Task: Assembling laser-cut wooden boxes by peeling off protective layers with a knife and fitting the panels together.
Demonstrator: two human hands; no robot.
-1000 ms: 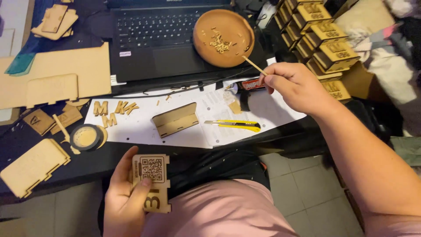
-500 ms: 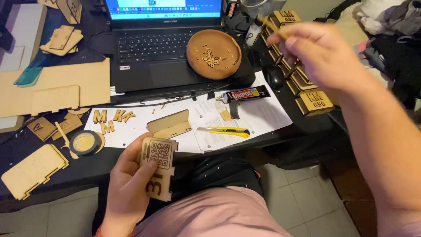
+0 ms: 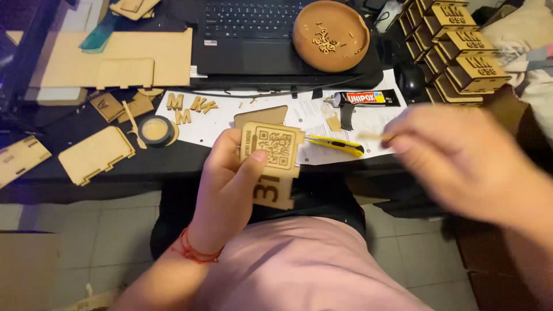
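Nearest the camera, the left hand (image 3: 230, 184) grips a small wooden plaque (image 3: 273, 161) over the lap, thumb pressed on its front face beside an engraved square code, with a lower piece bearing cut numerals showing below the thumb. The right hand (image 3: 461, 161) is blurred at the right, fingers pinched on a thin wooden stick (image 3: 377, 136) whose tip points left toward the plaque, just apart from it.

Beyond the plaque, at the desk (image 3: 161, 158) edge, lies a yellow utility knife (image 3: 335, 145) on white paper sheets (image 3: 213, 124), near a black glue tube (image 3: 363, 99). To the left sit loose wooden letters (image 3: 187, 106), a small round tin (image 3: 154, 129), and flat cut wooden panels (image 3: 95, 154).

Farther back stands a black laptop (image 3: 253, 34), with a round wooden bowl (image 3: 331, 34) of small cut pieces resting on its right side. A stack of wooden boxes (image 3: 461, 52) runs along the far right, and large cardboard-coloured sheets (image 3: 115, 57) lie to the far left
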